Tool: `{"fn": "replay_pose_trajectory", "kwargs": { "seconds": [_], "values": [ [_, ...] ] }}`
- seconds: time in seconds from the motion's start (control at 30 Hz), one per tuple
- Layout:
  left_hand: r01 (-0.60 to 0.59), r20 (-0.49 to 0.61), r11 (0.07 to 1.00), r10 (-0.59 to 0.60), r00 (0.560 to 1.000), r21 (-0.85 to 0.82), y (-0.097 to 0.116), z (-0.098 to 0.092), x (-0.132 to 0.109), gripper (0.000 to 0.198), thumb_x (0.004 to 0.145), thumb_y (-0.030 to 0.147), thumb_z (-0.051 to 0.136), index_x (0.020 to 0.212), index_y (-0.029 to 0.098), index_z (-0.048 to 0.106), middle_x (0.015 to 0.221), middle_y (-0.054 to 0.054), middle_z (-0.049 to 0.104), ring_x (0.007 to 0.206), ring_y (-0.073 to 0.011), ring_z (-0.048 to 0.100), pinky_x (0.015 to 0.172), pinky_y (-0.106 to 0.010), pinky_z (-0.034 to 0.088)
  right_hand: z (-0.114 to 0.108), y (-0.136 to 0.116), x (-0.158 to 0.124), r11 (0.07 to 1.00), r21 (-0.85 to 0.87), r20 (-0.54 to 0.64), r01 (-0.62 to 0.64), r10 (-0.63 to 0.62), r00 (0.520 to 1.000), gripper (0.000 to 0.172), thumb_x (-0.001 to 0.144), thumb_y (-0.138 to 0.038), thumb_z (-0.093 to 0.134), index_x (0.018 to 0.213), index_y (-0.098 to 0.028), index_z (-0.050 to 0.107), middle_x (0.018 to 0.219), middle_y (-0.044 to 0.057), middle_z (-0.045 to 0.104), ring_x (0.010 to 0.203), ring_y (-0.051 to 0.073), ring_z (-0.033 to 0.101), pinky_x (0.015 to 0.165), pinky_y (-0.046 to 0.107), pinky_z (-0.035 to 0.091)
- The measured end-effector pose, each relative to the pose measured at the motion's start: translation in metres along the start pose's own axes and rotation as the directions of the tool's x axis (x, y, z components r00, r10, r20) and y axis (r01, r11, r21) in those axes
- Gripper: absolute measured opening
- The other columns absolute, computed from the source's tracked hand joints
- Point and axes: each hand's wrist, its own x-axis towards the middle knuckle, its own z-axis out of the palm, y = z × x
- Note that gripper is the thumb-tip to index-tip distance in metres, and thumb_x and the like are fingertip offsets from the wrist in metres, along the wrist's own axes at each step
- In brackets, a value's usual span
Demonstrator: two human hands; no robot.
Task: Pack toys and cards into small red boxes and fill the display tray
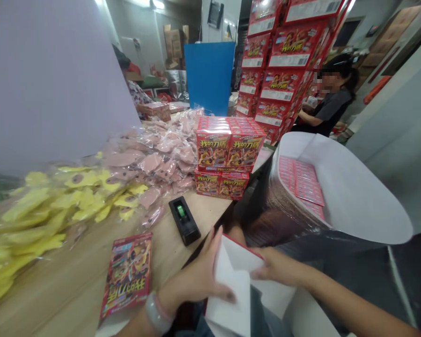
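Both my hands hold a flat, unfolded white carton blank (235, 285) with a red printed edge, just off the near edge of the wooden table (66, 285). My left hand (196, 278) grips its left side, thumb up and fingers laid over the white face. My right hand (275, 267) pinches the right flap. A finished red printed box (128, 274) lies flat on the table, left of my left hand. A black tape dispenser (184, 220) with green tape sits just beyond.
Bagged yellow pieces (38, 215) and bagged pink pieces (154, 159) are heaped on the table. Stacked red boxes (228, 157) stand behind the dispenser. A large white-lined bin (351, 201) with red blanks is on the right. Another person (331, 100) sits by tall red carton stacks (284, 61).
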Motion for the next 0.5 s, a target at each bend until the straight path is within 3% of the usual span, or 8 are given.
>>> {"fn": "replay_pose_trajectory", "kwargs": {
  "seconds": [0.1,0.2,0.27,0.33,0.43,0.5],
  "values": [
    [0.123,-0.148,0.935,-0.077,0.986,0.333,0.006,0.021,0.014,0.119,0.057,0.016,0.076,0.141,0.024,-0.007,0.147,-0.019,-0.014,0.125,-0.0338,0.036,0.096,-0.040,0.038,-0.003,0.008,0.005,0.997,-0.072,-0.030,-0.006,0.004,1.000,0.052,0.064,-0.025,0.066,0.115,-0.019,0.057,0.092,-0.001,0.068,0.077,0.020,0.060,0.068,0.026,0.045],
    [0.179,-0.185,0.830,-0.094,0.978,0.528,0.016,0.027,0.028,0.106,0.062,0.001,0.063,0.142,0.026,-0.002,0.147,-0.022,0.009,0.098,-0.0283,0.060,0.080,-0.035,0.048,-0.006,0.014,0.004,0.999,-0.045,-0.070,-0.009,0.005,0.998,0.055,0.065,-0.027,0.067,0.118,-0.021,0.055,0.093,-0.001,0.067,0.080,0.020,0.060,0.070,0.027,0.045],
    [0.161,-0.171,0.822,-0.079,0.982,0.547,0.026,0.017,0.029,0.105,0.062,0.007,0.064,0.142,0.022,-0.003,0.134,-0.022,0.039,0.091,-0.0284,0.063,0.076,-0.035,0.049,-0.009,0.011,-0.003,0.998,0.059,-0.055,-0.013,0.017,0.998,0.052,0.066,-0.031,0.067,0.116,-0.019,0.056,0.094,0.000,0.067,0.079,0.019,0.060,0.068,0.026,0.045],
    [0.130,-0.145,0.839,-0.061,0.988,0.528,0.037,0.001,0.021,0.107,0.062,0.021,0.070,0.142,0.019,-0.001,0.110,-0.017,0.059,0.090,-0.0312,0.063,0.073,-0.036,0.048,-0.011,-0.001,-0.014,0.987,0.156,0.014,-0.032,0.031,0.999,0.049,0.066,-0.036,0.068,0.110,-0.017,0.059,0.092,0.001,0.066,0.077,0.018,0.060,0.063,0.024,0.046],
    [0.082,-0.032,0.878,-0.076,0.997,0.472,0.055,-0.018,-0.006,0.110,0.053,0.037,0.076,0.141,0.022,0.011,0.096,-0.012,0.066,0.087,-0.0333,0.063,0.068,-0.036,0.048,-0.009,-0.025,-0.031,0.987,0.155,0.179,-0.041,0.013,0.984,0.044,0.063,-0.041,0.071,0.099,-0.016,0.065,0.086,0.000,0.067,0.071,0.016,0.059,0.059,0.021,0.045],
    [0.084,0.092,0.904,-0.135,0.987,0.420,0.061,-0.019,-0.027,0.091,0.055,0.036,0.074,0.134,0.025,0.031,0.092,-0.010,0.068,0.081,-0.0321,0.065,0.062,-0.034,0.047,-0.003,-0.034,-0.039,0.993,0.119,0.257,-0.018,-0.014,0.966,0.043,0.063,-0.042,0.070,0.099,-0.019,0.066,0.085,0.000,0.068,0.070,0.016,0.059,0.059,0.021,0.045]
  ]
}}
